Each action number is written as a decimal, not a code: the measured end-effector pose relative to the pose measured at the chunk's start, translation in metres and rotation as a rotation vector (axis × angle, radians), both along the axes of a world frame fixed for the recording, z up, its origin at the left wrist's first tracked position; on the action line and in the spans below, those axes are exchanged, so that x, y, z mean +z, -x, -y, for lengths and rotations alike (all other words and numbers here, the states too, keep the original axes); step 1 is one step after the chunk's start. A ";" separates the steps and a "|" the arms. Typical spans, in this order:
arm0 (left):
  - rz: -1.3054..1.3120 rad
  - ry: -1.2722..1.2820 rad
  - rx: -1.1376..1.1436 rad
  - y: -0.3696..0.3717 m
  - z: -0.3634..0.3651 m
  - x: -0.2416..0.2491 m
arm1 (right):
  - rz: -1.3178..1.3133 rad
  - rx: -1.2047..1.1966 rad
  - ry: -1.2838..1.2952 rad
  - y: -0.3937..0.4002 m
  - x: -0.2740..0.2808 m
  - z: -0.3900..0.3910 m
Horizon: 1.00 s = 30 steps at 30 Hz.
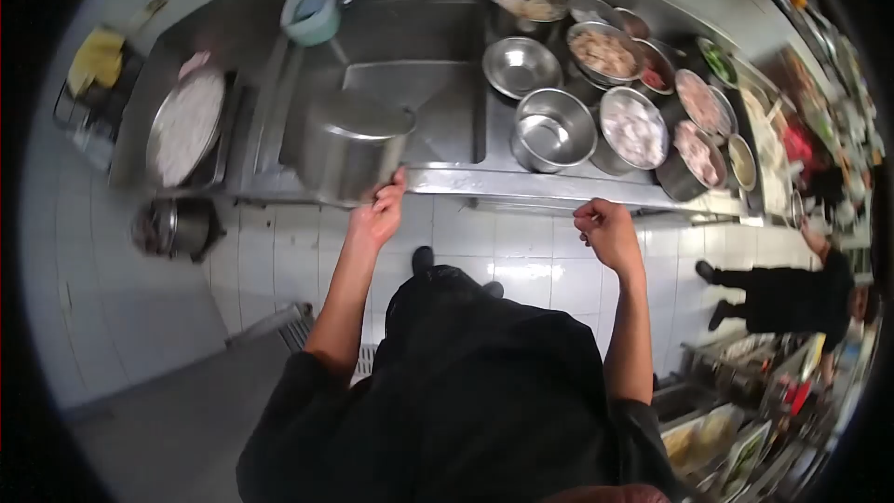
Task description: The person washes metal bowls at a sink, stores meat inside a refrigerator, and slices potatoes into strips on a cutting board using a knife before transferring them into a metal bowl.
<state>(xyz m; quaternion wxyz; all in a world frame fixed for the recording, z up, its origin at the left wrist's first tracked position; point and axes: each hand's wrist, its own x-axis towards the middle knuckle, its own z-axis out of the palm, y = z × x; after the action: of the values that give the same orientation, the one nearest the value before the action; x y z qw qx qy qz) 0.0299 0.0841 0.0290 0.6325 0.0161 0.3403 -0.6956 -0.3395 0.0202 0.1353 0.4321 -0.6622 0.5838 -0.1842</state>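
Note:
My left hand is closed on the lower edge of a large metal pot, which is tilted over the front rim of the sink. The pot is blurred, and its inside does not show. In front of the counter edge, apart from the bowls, my right hand has its fingers curled in, with nothing visible in them. Closest to it are an empty deep steel bowl and a steel bowl of pale pieces.
Several more steel bowls with raw meat crowd the counter's right. A wide pan of white stuff stands at left, and a pale green container behind the sink. A lidded metal pot is below left. A co-worker stands far right.

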 end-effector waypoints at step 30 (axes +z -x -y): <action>0.341 0.270 -0.588 0.155 0.061 0.062 | 0.190 -0.584 -0.062 0.118 -0.017 -0.048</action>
<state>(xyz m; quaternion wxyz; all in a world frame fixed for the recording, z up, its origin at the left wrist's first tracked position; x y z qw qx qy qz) -0.1247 0.0227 0.0914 0.4496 0.1450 0.1159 -0.8737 -0.4577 0.0683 0.1187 0.4334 -0.4328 0.7117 -0.3439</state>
